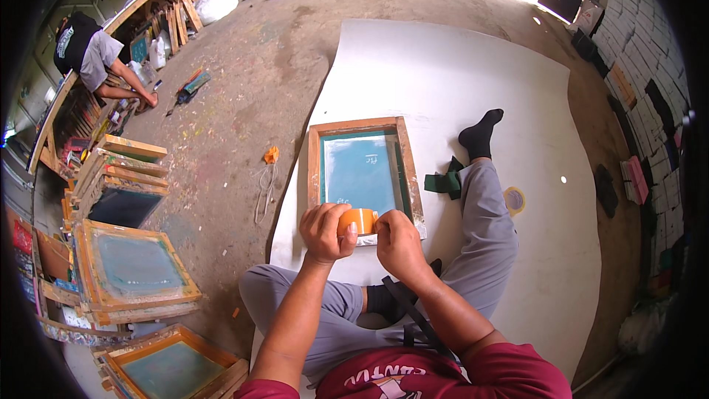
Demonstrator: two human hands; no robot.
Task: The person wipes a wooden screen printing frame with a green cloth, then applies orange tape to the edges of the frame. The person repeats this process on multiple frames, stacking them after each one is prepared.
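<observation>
My left hand is closed round a roll of orange-tan tape, held up in front of me. At the roll's right side, my right hand pinches with thumb and fingertips; a small pale bit, perhaps the tape's end, shows there. Below the hands a wooden screen-printing frame with blue-green mesh lies on a white sheet. My hands and the roll hide part of its near edge. Dark green cloth-like pieces lie to the right of the frame, beside my outstretched leg.
Another tape roll, yellowish, lies right of my leg. Framed screens are stacked at the left. A crumpled orange scrap and pale string lie on the concrete floor. Far left, another person sits bent over. A white brick wall stands right.
</observation>
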